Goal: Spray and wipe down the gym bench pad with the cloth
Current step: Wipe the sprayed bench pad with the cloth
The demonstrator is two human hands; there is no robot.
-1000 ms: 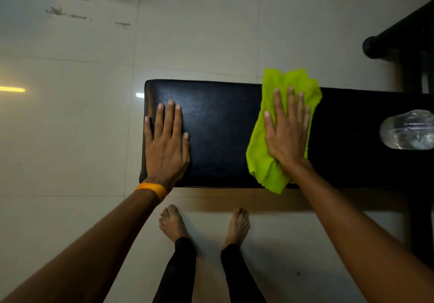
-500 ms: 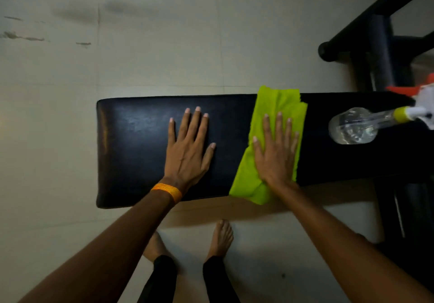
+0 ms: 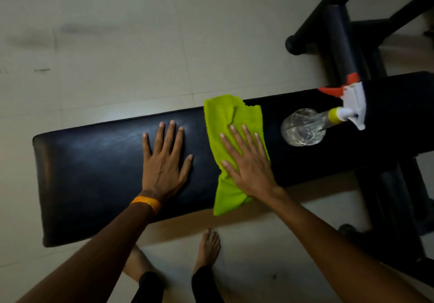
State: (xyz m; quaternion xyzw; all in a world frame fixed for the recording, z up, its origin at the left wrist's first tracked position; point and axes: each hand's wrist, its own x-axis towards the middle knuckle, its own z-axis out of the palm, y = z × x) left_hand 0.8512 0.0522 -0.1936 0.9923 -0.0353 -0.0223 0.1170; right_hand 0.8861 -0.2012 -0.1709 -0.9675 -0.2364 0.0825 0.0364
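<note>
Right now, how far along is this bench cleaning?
Spraying looks done for now: the spray bottle lies on the bench pad, untouched. Wiping is in hand: the right hand presses the green cloth flat mid-pad while the left hand rests bare. Which parts remain unwiped cannot be told.

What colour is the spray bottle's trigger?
Orange-red, on the spray bottle lying on the pad; seen in the head view.

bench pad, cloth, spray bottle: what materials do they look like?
Bench pad: likely vinyl or faux leather, black, semi-gloss; faint grain and soft glare.
Cloth: probably microfibre, lime green, matte; fuzzy ragged edge.
Spray bottle: clear plastic body, see-through with highlights; white and red opaque plastic trigger head.
</note>
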